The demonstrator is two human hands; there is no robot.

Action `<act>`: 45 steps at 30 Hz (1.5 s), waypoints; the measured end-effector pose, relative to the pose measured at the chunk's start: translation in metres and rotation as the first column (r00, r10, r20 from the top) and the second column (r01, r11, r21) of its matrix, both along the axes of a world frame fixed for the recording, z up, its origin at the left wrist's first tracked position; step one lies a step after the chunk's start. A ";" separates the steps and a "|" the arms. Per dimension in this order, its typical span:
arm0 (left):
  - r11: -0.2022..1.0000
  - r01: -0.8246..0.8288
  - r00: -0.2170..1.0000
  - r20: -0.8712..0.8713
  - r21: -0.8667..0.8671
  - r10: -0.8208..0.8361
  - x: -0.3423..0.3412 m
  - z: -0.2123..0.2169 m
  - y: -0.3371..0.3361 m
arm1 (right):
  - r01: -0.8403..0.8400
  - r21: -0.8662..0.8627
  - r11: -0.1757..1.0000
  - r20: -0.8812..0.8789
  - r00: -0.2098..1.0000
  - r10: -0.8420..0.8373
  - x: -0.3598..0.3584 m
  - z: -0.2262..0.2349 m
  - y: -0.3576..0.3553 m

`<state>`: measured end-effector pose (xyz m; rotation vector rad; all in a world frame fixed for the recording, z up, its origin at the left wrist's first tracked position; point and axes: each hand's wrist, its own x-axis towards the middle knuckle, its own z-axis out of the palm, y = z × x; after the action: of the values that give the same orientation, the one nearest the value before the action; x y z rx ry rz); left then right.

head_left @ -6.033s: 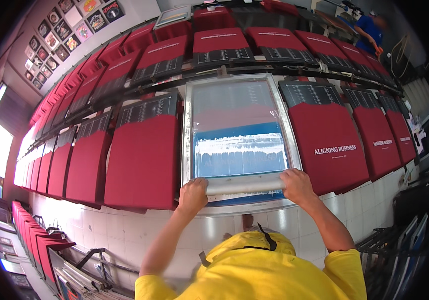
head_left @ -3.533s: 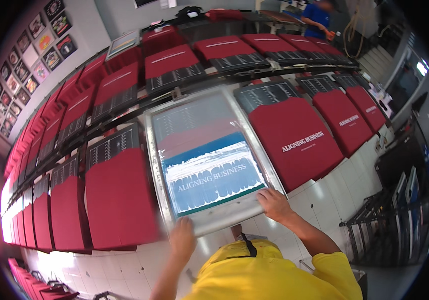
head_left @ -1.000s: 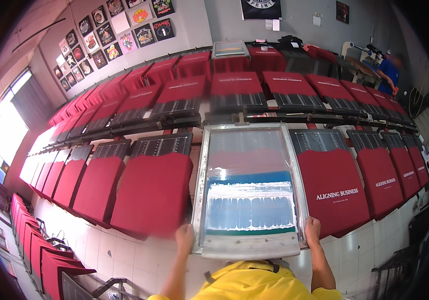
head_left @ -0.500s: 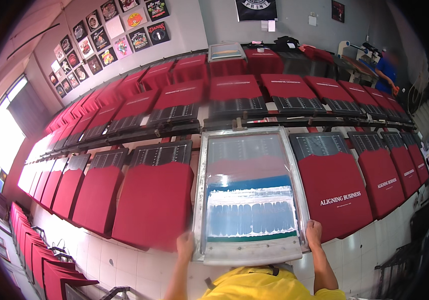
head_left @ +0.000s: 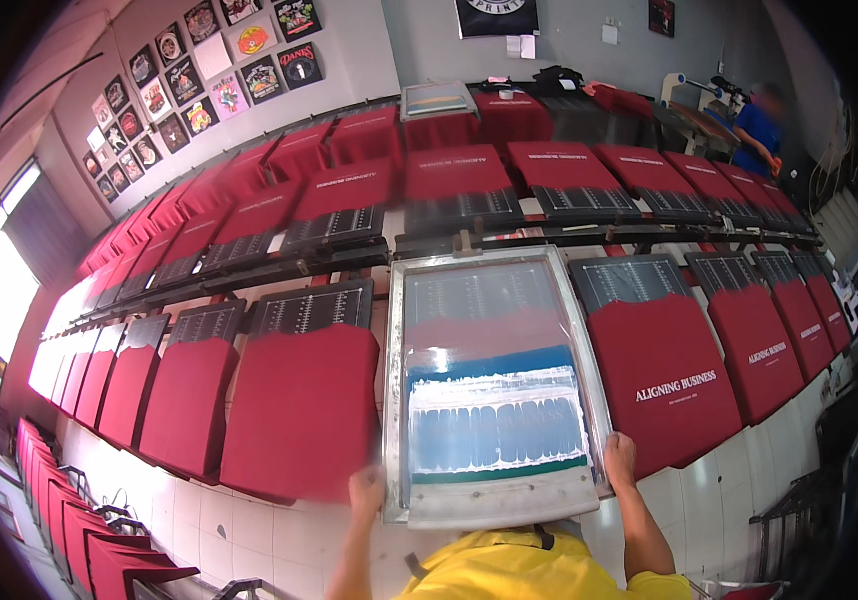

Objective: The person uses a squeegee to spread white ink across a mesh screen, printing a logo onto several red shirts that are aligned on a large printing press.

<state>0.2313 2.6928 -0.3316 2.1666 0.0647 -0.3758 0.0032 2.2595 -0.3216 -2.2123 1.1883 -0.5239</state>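
In front of me lies a screen printing frame with a metal rim. Its translucent mesh shows a blue band, and white ink is smeared across the near half. My left hand is closed at the near left corner of the rim, its fingers somewhat blurred. Around the right rim, near the bottom, my right hand is closed. Through the mesh shows a board with dark red cloth. Left of the frame is a plain red shirt on a board; to the right is a red shirt with white lettering.
Rows of boards with red shirts run left and right, with a black rail behind the near row. A second screen frame rests on the far row. More red panels stand at lower left. A person in blue is at far right.
The whole view has shifted slightly, so things sit a little further left and most a little higher. Both hands stay at the frame's rim.
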 end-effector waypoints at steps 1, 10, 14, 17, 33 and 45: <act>1.000 0.018 0.999 -0.034 0.019 -0.017 -0.001 0.005 0.000 | -0.044 0.016 0.999 -0.033 0.998 0.045 -0.004 -0.003 -0.006; 0.855 0.488 0.786 0.337 0.175 -0.518 -0.040 0.060 0.028 | -0.668 -0.234 0.706 -0.311 0.740 0.597 -0.037 0.096 0.064; 0.459 0.778 0.377 0.266 0.430 -0.887 -0.061 0.093 0.019 | -0.884 -0.086 0.459 -0.590 0.417 0.692 -0.046 0.099 0.076; 0.451 0.708 0.278 0.373 0.544 -0.885 -0.058 0.086 0.003 | -0.889 -0.064 0.453 -0.580 0.402 0.708 -0.029 0.112 0.073; 0.645 0.611 0.526 0.374 0.459 -0.764 -0.059 0.075 -0.023 | -0.804 -0.218 0.553 -0.411 0.590 0.695 -0.028 0.108 0.087; 0.605 0.591 0.472 0.380 0.533 -0.795 0.041 0.040 -0.068 | -0.777 -0.361 0.516 -0.375 0.628 0.682 0.071 0.071 0.029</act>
<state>0.2719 2.6245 -0.2918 2.4613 -1.2807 -0.1157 0.0741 2.2884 -0.2508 -2.9756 0.0391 -0.2559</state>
